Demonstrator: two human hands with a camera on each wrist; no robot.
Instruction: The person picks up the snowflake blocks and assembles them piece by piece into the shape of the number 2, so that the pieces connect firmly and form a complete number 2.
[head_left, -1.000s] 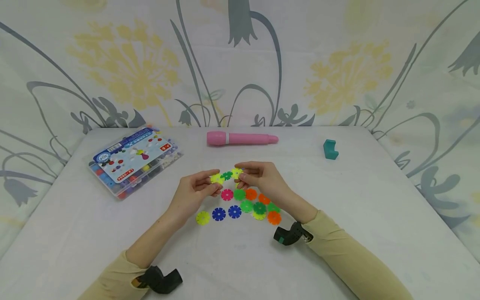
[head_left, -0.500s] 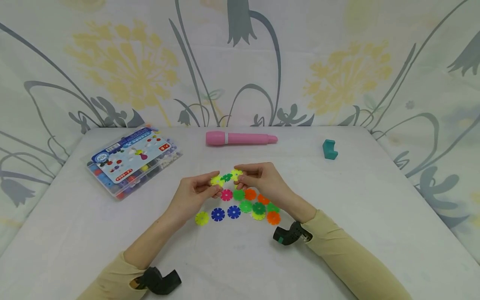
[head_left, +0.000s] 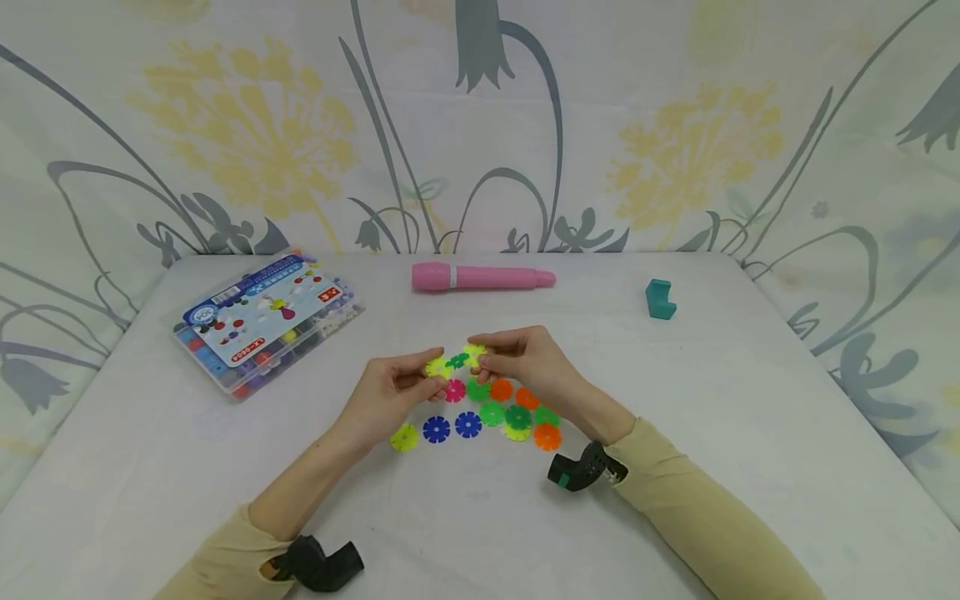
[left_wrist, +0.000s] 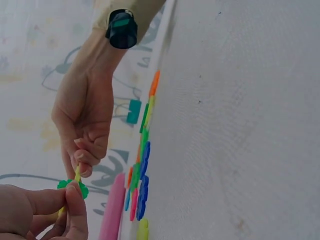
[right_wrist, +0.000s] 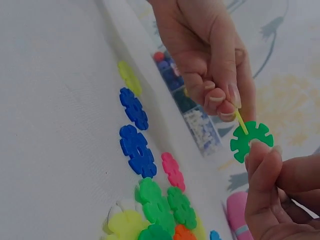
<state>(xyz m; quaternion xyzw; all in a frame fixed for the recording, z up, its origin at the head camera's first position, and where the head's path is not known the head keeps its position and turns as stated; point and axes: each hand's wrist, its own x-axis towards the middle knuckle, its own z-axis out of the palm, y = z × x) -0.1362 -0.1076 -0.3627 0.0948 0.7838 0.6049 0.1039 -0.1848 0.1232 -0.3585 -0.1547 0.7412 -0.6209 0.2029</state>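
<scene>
A short chain of notched plastic discs is held above the table: a green disc (head_left: 457, 361) stands slotted between two yellow ones. My left hand (head_left: 386, 392) pinches the left yellow disc (head_left: 437, 368) between thumb and fingers. On the other side, my right hand (head_left: 532, 362) pinches the right yellow disc (head_left: 475, 353), its fingertips close to the green one. Both yellow discs are partly covered by fingers. Below the hands lie loose discs, among them a pink disc (head_left: 454, 390), a blue disc (head_left: 437, 429), a yellow disc (head_left: 404, 437) and an orange disc (head_left: 547, 437), some overlapping.
A clear compartment box (head_left: 270, 317) of coloured pieces lies at the back left. Behind the hands is a pink microphone-shaped object (head_left: 483, 277). Farther right sits a teal block (head_left: 660, 299). Patterned cloth hangs behind the white table (head_left: 750, 400).
My left hand has shifted slightly right and nearer to me, tilting the disc chain a little. The right hand has barely moved; the loose discs lie as before.
</scene>
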